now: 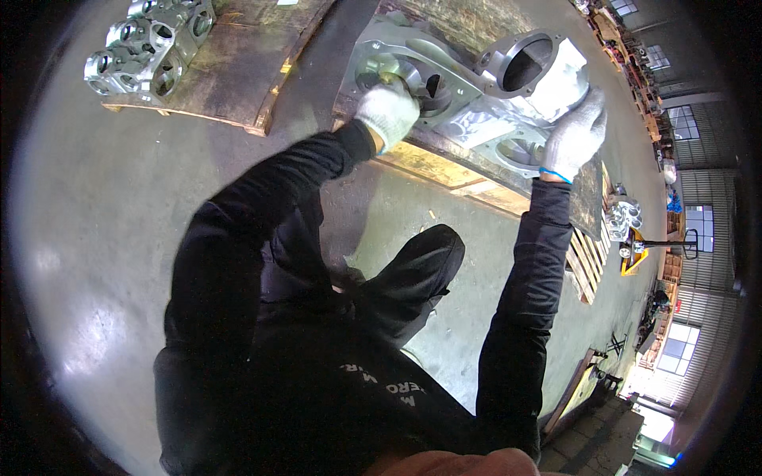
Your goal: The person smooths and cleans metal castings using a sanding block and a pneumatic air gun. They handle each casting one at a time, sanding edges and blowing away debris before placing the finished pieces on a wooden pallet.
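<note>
A large silvery metal casting (484, 123) with round bores and flanges lies on a wooden pallet (444, 168) in front of me. My left hand (387, 113), in a white knit glove, reaches into the casting's left bore. Its fingers are curled at the bore's rim, and whatever they pinch is hidden. A raised round flange (530, 63) stands up from the casting between my hands. On the right, my right hand (578, 139), in a matching glove, lies along the casting's side with its fingers stretched out.
At the upper left, another pallet (238, 67) carries several similar castings (151, 47). To the right are a slatted pallet (586, 266), another metal part (623, 216) and a yellow pallet jack (633, 255). My bent knee (432, 246) is close to the near pallet edge.
</note>
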`<state>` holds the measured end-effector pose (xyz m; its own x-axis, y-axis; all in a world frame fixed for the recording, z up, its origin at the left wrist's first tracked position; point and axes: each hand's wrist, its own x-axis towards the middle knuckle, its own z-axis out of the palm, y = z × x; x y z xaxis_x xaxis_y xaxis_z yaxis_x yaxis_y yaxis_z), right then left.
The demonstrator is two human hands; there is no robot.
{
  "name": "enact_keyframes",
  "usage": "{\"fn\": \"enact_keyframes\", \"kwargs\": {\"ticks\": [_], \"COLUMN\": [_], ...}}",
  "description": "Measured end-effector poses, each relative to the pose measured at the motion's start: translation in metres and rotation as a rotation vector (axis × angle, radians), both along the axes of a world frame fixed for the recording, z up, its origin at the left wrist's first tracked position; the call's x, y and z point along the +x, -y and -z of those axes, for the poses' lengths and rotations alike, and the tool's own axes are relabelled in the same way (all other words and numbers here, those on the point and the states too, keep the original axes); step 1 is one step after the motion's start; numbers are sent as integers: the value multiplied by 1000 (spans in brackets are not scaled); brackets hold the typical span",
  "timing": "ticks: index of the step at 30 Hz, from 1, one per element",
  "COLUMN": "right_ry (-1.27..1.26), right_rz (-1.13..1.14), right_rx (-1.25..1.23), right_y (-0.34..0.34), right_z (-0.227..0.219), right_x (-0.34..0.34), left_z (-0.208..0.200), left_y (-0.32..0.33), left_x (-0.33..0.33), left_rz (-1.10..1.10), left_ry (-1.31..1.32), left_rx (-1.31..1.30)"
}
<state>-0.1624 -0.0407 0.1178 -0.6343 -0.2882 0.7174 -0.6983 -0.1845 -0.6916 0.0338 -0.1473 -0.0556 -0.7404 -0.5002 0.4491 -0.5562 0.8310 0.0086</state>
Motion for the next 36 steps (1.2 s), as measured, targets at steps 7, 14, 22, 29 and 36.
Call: {"fn": "enact_keyframes", "kwargs": {"ticks": [7,14,22,29,36], "right_ry": [58,-21,-73,0,78], "right_rz": [134,154,172,78,164], "right_rx": [45,103,-58,114,159], "right_y": [4,-5,2,-18,-17], "right_z": [0,-6,8,-7,-7], "right_x": [5,3,-1,5,16], "left_z": [-33,-26,-12,-28,-19], "left_y": [-18,-6,-42,11,-13], "left_x": [-13,8,-35,30,-16], "left_rz": [87,541,86,53,60], "left_ry": [-808,-1850,-1296,174,-323], "left_rx": [779,2042,1016,-68,399]}}
